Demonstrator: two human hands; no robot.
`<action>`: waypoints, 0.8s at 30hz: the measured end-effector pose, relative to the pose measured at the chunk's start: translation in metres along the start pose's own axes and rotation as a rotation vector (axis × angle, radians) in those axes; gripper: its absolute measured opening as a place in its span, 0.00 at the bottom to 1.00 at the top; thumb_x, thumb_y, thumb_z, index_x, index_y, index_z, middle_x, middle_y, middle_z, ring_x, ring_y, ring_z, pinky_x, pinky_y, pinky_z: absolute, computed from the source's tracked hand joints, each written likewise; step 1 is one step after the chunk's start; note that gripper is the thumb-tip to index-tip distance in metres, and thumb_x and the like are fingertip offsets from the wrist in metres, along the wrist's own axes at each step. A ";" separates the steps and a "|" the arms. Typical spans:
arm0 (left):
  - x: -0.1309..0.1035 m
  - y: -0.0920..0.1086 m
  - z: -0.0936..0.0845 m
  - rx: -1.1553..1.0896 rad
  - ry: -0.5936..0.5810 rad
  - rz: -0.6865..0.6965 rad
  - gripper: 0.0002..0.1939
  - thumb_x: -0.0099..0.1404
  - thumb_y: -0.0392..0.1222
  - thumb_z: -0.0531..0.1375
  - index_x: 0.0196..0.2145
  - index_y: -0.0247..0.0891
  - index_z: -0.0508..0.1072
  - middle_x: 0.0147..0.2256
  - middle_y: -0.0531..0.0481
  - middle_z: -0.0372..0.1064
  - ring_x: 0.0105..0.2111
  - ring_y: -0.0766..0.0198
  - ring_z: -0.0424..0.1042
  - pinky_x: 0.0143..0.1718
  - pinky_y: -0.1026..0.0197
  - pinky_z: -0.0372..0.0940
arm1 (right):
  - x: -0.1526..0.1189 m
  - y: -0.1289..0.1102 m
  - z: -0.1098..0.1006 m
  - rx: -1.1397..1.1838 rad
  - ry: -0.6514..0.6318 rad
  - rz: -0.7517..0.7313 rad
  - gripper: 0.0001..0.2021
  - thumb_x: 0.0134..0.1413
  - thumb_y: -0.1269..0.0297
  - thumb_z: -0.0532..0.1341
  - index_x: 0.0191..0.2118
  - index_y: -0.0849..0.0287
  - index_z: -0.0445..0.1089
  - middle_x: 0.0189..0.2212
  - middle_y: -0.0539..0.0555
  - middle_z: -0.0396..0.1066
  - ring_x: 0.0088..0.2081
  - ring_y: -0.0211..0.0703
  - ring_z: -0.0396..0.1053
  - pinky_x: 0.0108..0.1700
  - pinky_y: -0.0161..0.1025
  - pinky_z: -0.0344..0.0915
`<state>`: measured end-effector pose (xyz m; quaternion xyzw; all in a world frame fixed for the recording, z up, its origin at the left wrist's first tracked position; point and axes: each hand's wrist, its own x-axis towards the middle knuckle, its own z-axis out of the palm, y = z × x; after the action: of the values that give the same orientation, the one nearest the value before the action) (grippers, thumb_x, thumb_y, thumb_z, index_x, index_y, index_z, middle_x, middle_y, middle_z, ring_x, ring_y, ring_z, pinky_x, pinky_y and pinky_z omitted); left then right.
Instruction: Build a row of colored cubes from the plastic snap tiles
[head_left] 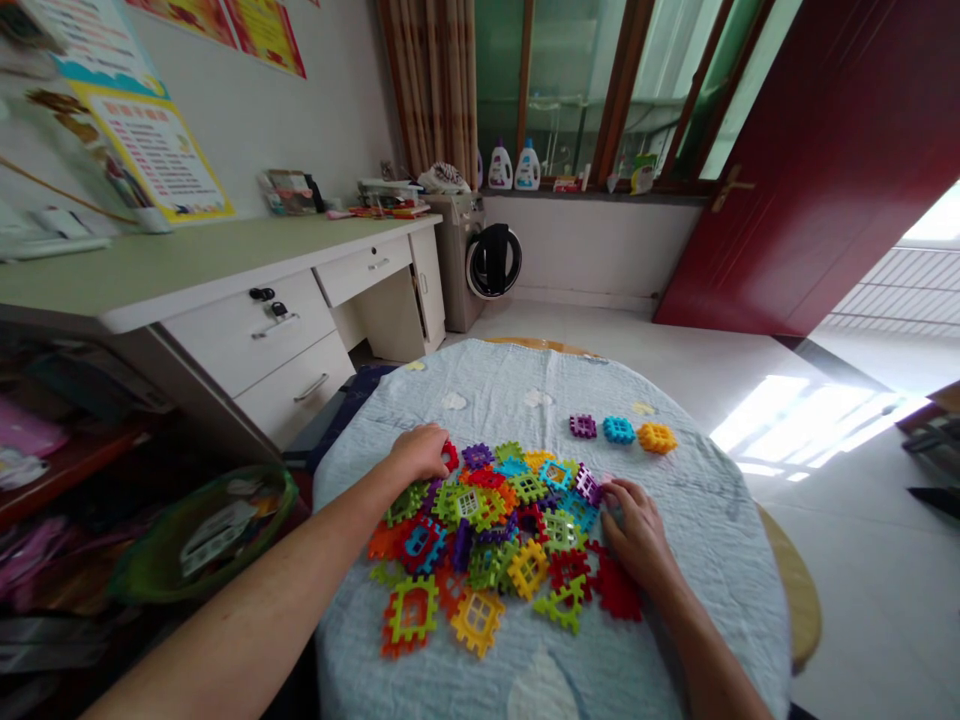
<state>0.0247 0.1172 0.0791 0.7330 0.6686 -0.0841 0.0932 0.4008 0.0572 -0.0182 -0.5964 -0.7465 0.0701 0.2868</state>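
A heap of colourful plastic interlocking blocks (491, 515), flat notched pieces with several window-like cutouts, covers the middle of the round table. At the heap's far left edge, my left hand (420, 453) has its fingers curled down against a red block (449, 457); its fingertips are partly hidden. On the right side my right hand (637, 525) rests with thumb and fingers apart. Its fingertips are beside a tilted purple block (588, 485), and a red block (619, 588) lies under the hand. Behind the heap sit a purple assembled cube (583, 426), a blue one (619, 430) and a yellow one (657, 438).
A pale blue cloth (495, 385) covers the table. A desk with drawers (255, 330) stands at the left, above a green basket (210, 535). Farther back are a washing machine (459, 262) with its door open and a red door (802, 170).
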 end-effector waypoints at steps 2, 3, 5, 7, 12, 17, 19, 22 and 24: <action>-0.001 0.004 -0.006 0.035 -0.013 -0.012 0.17 0.43 0.45 0.65 0.34 0.41 0.75 0.42 0.45 0.74 0.44 0.50 0.73 0.39 0.57 0.66 | 0.000 -0.001 -0.001 -0.001 0.000 0.005 0.18 0.51 0.66 0.53 0.48 0.57 0.70 0.50 0.58 0.67 0.50 0.49 0.66 0.54 0.48 0.62; -0.001 0.005 -0.008 0.048 -0.022 -0.018 0.17 0.43 0.45 0.65 0.33 0.41 0.76 0.41 0.45 0.74 0.43 0.50 0.73 0.38 0.57 0.66 | 0.001 -0.001 -0.001 0.000 -0.001 0.006 0.18 0.51 0.66 0.53 0.48 0.57 0.70 0.50 0.58 0.67 0.50 0.49 0.66 0.55 0.48 0.62; -0.001 0.008 -0.011 0.069 -0.041 -0.032 0.16 0.42 0.45 0.65 0.32 0.41 0.76 0.39 0.45 0.76 0.40 0.51 0.75 0.36 0.58 0.66 | 0.001 -0.001 -0.002 0.001 -0.006 0.002 0.19 0.51 0.66 0.53 0.48 0.58 0.70 0.50 0.58 0.67 0.50 0.49 0.66 0.55 0.48 0.62; -0.001 0.010 -0.012 0.082 -0.058 -0.048 0.15 0.42 0.44 0.64 0.31 0.41 0.76 0.37 0.45 0.76 0.37 0.52 0.76 0.33 0.59 0.65 | 0.001 -0.001 -0.002 0.006 -0.014 -0.002 0.19 0.50 0.66 0.53 0.48 0.58 0.70 0.50 0.58 0.67 0.51 0.49 0.66 0.55 0.48 0.62; 0.000 0.010 -0.011 0.103 -0.057 -0.056 0.14 0.40 0.43 0.64 0.29 0.40 0.76 0.34 0.45 0.77 0.35 0.52 0.76 0.30 0.60 0.65 | 0.001 -0.001 -0.002 0.021 -0.011 0.005 0.19 0.49 0.67 0.54 0.48 0.58 0.70 0.49 0.58 0.67 0.51 0.50 0.66 0.54 0.49 0.63; 0.010 0.003 -0.026 0.103 0.052 -0.019 0.16 0.43 0.46 0.63 0.32 0.40 0.76 0.37 0.45 0.76 0.37 0.53 0.75 0.34 0.59 0.65 | 0.000 -0.005 -0.005 0.057 0.001 0.019 0.19 0.49 0.67 0.54 0.47 0.57 0.71 0.49 0.58 0.68 0.50 0.49 0.66 0.54 0.48 0.63; 0.019 0.008 -0.034 0.091 0.117 0.020 0.17 0.46 0.48 0.62 0.35 0.41 0.75 0.40 0.45 0.75 0.39 0.53 0.74 0.37 0.57 0.65 | 0.001 -0.007 -0.007 0.063 0.001 0.030 0.18 0.49 0.67 0.54 0.47 0.56 0.71 0.49 0.57 0.68 0.50 0.49 0.66 0.54 0.47 0.63; 0.036 0.033 -0.040 0.063 0.190 0.107 0.20 0.48 0.50 0.61 0.39 0.41 0.75 0.42 0.46 0.73 0.42 0.54 0.73 0.42 0.56 0.65 | 0.001 -0.007 -0.008 0.068 -0.013 0.036 0.18 0.49 0.67 0.54 0.47 0.56 0.71 0.49 0.57 0.68 0.50 0.48 0.66 0.54 0.47 0.64; 0.049 0.057 -0.040 0.044 0.219 0.172 0.21 0.49 0.50 0.62 0.41 0.42 0.74 0.43 0.47 0.72 0.43 0.54 0.73 0.45 0.56 0.64 | 0.001 -0.007 -0.008 0.070 -0.017 0.038 0.18 0.49 0.67 0.54 0.47 0.56 0.71 0.49 0.57 0.68 0.50 0.48 0.66 0.55 0.46 0.64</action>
<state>0.0859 0.1691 0.1070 0.7942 0.6075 -0.0099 0.0105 0.3993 0.0547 -0.0079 -0.5993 -0.7345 0.1067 0.2999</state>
